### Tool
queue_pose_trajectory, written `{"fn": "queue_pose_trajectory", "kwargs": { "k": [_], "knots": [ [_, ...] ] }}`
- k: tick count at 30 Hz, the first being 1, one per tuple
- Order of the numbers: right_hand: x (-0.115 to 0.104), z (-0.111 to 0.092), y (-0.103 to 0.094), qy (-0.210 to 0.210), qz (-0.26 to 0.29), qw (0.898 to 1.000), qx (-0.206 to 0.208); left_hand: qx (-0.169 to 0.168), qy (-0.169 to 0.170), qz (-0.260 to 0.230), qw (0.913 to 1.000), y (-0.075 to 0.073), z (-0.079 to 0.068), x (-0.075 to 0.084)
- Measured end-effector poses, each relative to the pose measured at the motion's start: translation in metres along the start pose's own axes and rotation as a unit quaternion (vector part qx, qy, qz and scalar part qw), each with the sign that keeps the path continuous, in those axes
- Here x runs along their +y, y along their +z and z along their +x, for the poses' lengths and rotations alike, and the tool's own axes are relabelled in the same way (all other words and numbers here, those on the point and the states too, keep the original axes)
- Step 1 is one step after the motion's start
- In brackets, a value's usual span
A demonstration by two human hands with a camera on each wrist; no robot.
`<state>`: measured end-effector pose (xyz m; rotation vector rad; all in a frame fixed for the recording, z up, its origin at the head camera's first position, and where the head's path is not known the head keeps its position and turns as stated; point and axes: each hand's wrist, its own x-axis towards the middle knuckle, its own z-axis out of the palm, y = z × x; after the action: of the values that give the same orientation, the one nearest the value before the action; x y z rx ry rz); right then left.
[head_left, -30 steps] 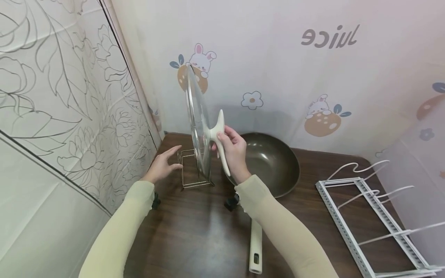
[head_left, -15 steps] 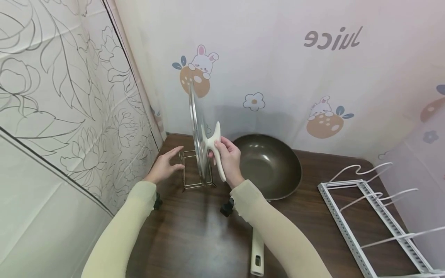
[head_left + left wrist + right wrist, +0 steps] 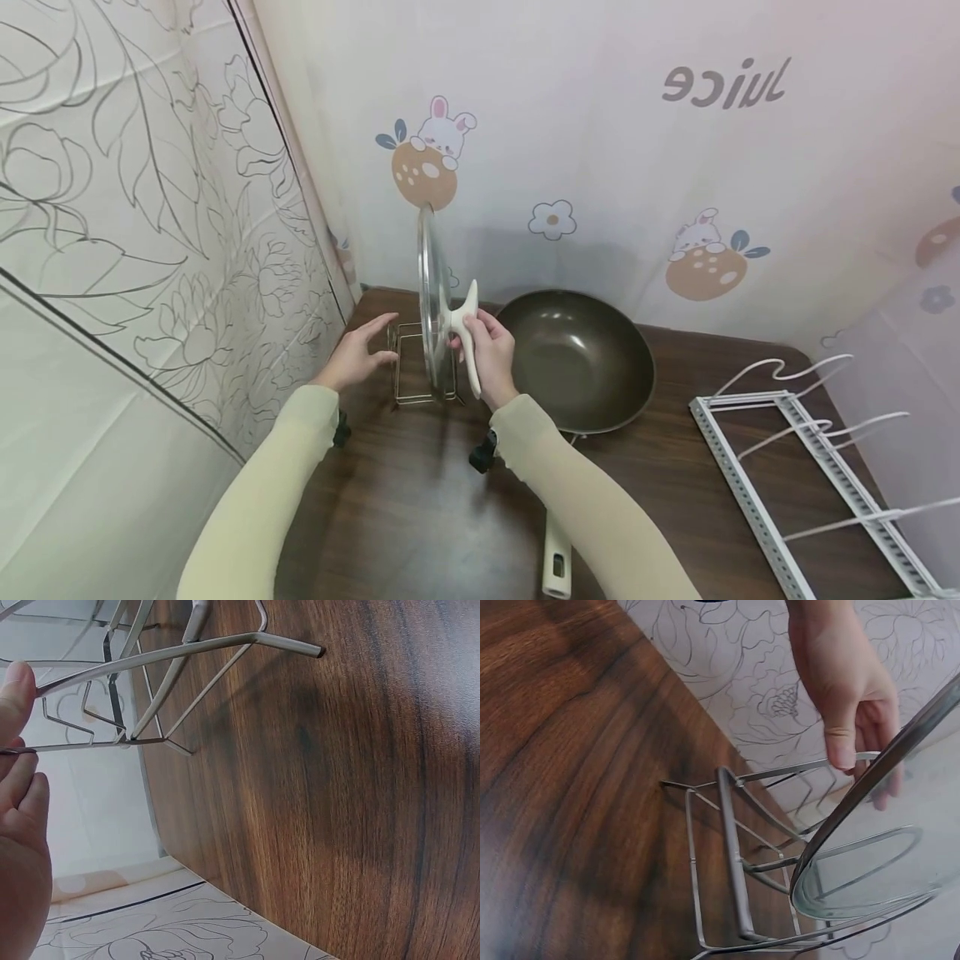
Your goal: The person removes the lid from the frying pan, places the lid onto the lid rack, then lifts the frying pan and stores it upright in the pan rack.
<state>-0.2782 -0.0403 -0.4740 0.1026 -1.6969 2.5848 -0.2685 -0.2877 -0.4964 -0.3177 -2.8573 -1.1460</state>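
Observation:
My right hand (image 3: pixel 491 354) grips the cream handle (image 3: pixel 467 333) of a round glass lid (image 3: pixel 433 283) with a metal rim. The lid stands on edge, nearly upright, over a small metal wire lid rack (image 3: pixel 415 401). In the right wrist view the lid's lower rim (image 3: pixel 810 862) sits among the wires of the rack (image 3: pixel 731 855). My left hand (image 3: pixel 360 357) pinches the rack's left side; in the left wrist view its thumb (image 3: pixel 16 690) and fingers close about the wire. The right hand itself is hidden in its own wrist view.
A dark wok (image 3: pixel 577 362) sits on the brown wooden table (image 3: pixel 405 517) right of the lid, its cream handle (image 3: pixel 557 554) toward me. A white metal rack with wire dividers (image 3: pixel 738 479) lies at the right. Patterned curtains (image 3: pixel 600 125) stand behind and at the left.
My right hand has lowered the glass lid toward the wire rack and shifted slightly left, uncovering more of the wok. The left hand keeps its place at the rack.

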Motion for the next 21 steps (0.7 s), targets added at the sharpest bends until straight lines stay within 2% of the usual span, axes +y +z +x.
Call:
{"fn": "queue_pose_trajectory", "kwargs": {
  "k": [6,11,21],
  "knots": [
    [0.014,0.001,-0.002,0.015,0.007,1.000,0.019,-0.002,0.004,-0.005,1.0000,-0.002,0.003,-0.003],
    [0.023,0.002,-0.004,0.022,-0.002,1.000,0.018,-0.003,0.010,-0.003,0.9999,-0.002,0.004,-0.005],
    [0.031,0.007,-0.007,0.024,-0.030,0.999,0.020,-0.021,0.001,-0.002,0.9998,-0.006,0.007,-0.004]
  ]
}}
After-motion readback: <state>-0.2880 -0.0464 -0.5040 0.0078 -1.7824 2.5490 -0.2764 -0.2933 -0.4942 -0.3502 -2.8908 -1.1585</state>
